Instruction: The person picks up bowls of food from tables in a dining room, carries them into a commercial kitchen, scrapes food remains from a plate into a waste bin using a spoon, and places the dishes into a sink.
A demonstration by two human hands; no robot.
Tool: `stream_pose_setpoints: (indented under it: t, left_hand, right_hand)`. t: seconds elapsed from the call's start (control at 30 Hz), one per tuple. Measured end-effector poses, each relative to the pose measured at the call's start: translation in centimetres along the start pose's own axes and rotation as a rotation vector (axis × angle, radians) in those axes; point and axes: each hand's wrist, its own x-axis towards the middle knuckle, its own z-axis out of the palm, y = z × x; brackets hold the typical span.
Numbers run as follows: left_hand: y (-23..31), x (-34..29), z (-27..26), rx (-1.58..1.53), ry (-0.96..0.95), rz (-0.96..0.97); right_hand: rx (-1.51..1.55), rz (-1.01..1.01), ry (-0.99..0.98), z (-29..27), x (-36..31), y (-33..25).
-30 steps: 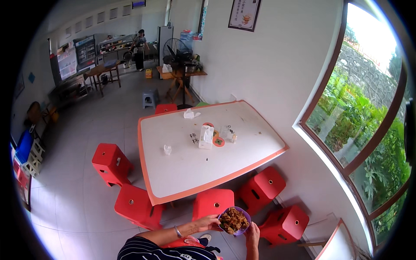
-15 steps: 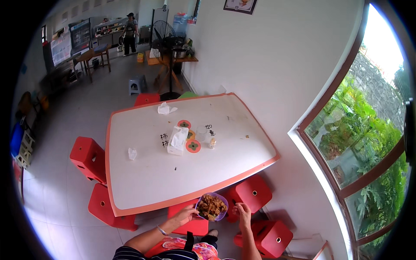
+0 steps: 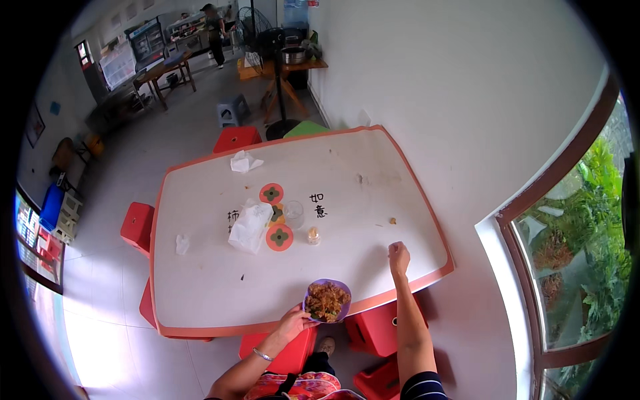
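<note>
A purple bowl (image 3: 347, 308) filled with brown, shredded-looking food scraps (image 3: 325, 300) and some green bits is held at the table's near edge. My left hand (image 3: 295, 325) grips its left rim from beside and below, the thumb up at the edge. Stretched out over the right part of the white table (image 3: 353, 260), my right hand (image 3: 399, 259) is closed, its fingers curled in. Whatever it may hold is hidden. A small brown crumb (image 3: 393, 221) lies on the tabletop just beyond that hand.
On the table are a tissue pack (image 3: 251, 227), a clear glass (image 3: 294, 215), a small toothpick jar (image 3: 313, 235) and crumpled tissues (image 3: 245, 161). Red stools (image 3: 373, 330) stand around it. A wall and window (image 3: 533, 267) border the right; a person (image 3: 214, 37) stands far back.
My right hand has moved from beside the bowl forward and right, over the table. The bowl in my left hand has risen slightly toward the tabletop. The view has shifted.
</note>
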Motion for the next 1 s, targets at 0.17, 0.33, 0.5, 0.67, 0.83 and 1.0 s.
stream_pose_setpoints:
  t: [0.17, 0.33, 0.5, 0.67, 0.83, 1.0]
  left_hand:
    - [-0.6, 3.9, 1.2, 0.074, 0.071, 0.051]
    - [-0.4, 6.9, 3.7, 0.066, 0.071, 0.013]
    - [-1.1, 8.5, 5.1, 0.073, 0.100, -0.044]
    - [-1.3, 8.8, 5.9, 0.049, 0.097, -0.075]
    - [-1.7, 8.2, 7.4, 0.016, -0.117, -0.176]
    - [-4.1, 5.7, 8.1, 0.249, -0.210, -0.211]
  right_hand:
    - [-0.228, -0.069, -0.011, 2.2, 6.5, -0.7]
    - [-0.421, -0.142, -0.170, 3.6, 9.2, -0.4]
    - [-0.403, -0.102, -0.319, 2.8, 7.9, -1.0]
    - [0.313, -0.175, -0.509, -3.2, 2.1, -4.2]
    - [0.256, -0.261, -0.589, -9.4, -5.5, -6.4]
    - [0.267, -0.050, -0.292, -16.4, -13.1, -7.4]
